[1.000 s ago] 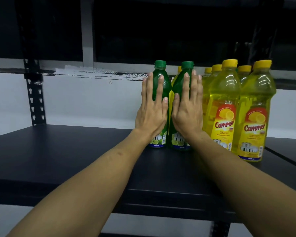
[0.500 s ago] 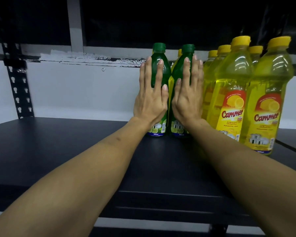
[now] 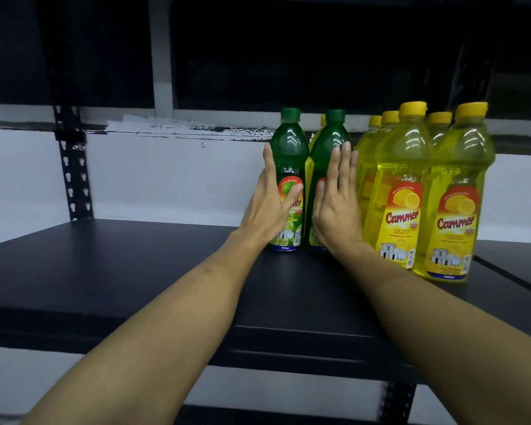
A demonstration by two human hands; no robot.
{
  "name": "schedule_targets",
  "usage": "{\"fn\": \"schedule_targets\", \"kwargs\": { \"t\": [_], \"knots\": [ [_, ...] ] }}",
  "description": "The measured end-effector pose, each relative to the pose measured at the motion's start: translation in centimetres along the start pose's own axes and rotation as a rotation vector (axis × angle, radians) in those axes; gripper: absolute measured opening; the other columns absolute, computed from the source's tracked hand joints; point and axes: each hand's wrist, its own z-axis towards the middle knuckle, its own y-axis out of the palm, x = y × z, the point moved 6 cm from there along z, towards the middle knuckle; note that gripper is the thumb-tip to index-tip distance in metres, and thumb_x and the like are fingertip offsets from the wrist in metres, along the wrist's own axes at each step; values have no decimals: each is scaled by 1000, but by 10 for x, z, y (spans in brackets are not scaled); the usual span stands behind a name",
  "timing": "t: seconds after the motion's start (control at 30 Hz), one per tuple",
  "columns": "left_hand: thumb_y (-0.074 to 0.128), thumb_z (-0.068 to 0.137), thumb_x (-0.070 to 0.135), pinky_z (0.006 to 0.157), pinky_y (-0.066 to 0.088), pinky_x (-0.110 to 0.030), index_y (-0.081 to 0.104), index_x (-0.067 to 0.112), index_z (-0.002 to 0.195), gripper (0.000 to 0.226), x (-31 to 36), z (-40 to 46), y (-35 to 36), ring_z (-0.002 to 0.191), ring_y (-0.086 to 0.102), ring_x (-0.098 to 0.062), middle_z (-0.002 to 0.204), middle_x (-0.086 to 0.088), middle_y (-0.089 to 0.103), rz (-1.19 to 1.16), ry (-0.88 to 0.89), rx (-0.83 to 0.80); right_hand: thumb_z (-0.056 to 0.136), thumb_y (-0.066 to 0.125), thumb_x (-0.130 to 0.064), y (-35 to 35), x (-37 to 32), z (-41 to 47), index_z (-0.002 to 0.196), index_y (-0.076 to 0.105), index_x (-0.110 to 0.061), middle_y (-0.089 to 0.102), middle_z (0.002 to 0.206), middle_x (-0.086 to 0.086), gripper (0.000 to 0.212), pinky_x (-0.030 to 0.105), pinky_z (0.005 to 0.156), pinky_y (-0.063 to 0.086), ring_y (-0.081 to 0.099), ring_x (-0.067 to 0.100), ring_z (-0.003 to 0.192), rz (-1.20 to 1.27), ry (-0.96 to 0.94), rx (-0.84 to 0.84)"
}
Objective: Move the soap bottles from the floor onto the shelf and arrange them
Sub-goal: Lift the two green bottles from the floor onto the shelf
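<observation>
Both hands have turned since the earlier frames: before, they lay flat over the fronts of the two green bottles, and now they stand more on edge, so the labels show between them. The left hand (image 3: pixel 272 207) has straight fingers along the left side of the left green bottle (image 3: pixel 289 167), with the thumb across its label. The right hand (image 3: pixel 337 204) is also open with straight fingers, resting against the right green bottle (image 3: pixel 330 148); neither hand curls around a bottle.

The two green bottles stand upright and touching each other in the middle of the frame, toward the back of the black shelf (image 3: pixel 135 271). One more yellow cap shows in the gap behind them. Just to the right stands a group of yellow bottles (image 3: pixel 402 185), close together in rows, the front ones with lemon labels. This group blocks any move to the right, and the right hand sits between the green bottle and the yellow ones.

On the left half of the frame the shelf surface is open up to a black post (image 3: pixel 72 167) with holes. Behind runs a white wall (image 3: pixel 166 179), and an upper dark board closes the space above. The front edge of the shelf crosses the lower frame, with both forearms reaching over it.
</observation>
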Motion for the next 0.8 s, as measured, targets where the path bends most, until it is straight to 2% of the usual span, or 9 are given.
{"fn": "schedule_targets", "kwargs": {
  "t": [0.27,0.33,0.4,0.47,0.5,0.57,0.6,0.7,0.8],
  "knots": [
    [62,97,27,108,43,-51,-25,18,155,106,-9,-58,4,133,47,-35,160,-13,23,267,-305,-354,94,45,-6,-12,-16,-42,159,-17,-11,-32,164,9,90,51,127,10,-25,30,152,-14,177,-402],
    [58,98,26,107,43,-49,-8,12,159,91,-11,-78,2,131,48,-36,156,-16,32,353,-431,-468,94,52,-10,-19,-24,-54,160,-16,-16,-40,161,4,95,51,125,19,-26,28,152,-21,241,-539],
    [51,100,31,102,46,-45,32,6,150,59,-3,-94,-6,126,51,-35,147,-17,44,390,-492,-530,95,58,-22,-28,-30,-68,163,7,-16,-40,161,1,85,49,123,27,-15,27,156,-59,307,-695],
    [49,99,37,97,49,-44,52,8,134,46,12,-105,-19,118,56,-33,138,-15,52,414,-493,-538,96,60,-37,-38,-32,-82,152,41,-13,-20,168,2,64,45,116,38,21,28,154,-83,387,-838],
    [50,98,40,95,50,-44,55,10,131,45,19,-112,-27,115,57,-32,135,-13,54,419,-497,-539,96,59,-43,-44,-33,-87,145,51,-13,3,170,6,58,44,111,43,40,29,144,-80,430,-894],
    [52,96,45,93,52,-44,59,15,127,44,35,-124,-40,110,59,-31,129,-11,57,433,-489,-535,95,56,-50,-57,-37,-95,138,59,-17,50,150,11,55,43,102,50,58,29,125,-76,486,-943],
    [52,95,47,90,52,-42,62,17,124,43,43,-129,-46,108,60,-31,126,-11,60,440,-470,-521,95,54,-52,-65,-41,-97,136,61,-20,60,139,10,53,43,99,52,60,29,119,-79,486,-945],
    [44,95,54,81,48,-38,66,23,117,44,68,-154,-63,105,63,-31,118,-8,67,489,-378,-439,93,51,-56,-89,-55,-101,124,69,-24,68,124,9,48,42,93,54,64,29,110,-96,442,-940],
    [27,103,53,100,40,-39,63,24,128,52,89,-197,-71,124,56,-22,133,1,64,638,-124,-302,96,45,-56,-117,-70,-116,118,71,-25,71,117,9,46,41,91,49,64,31,106,-105,387,-861]
  ]
}}
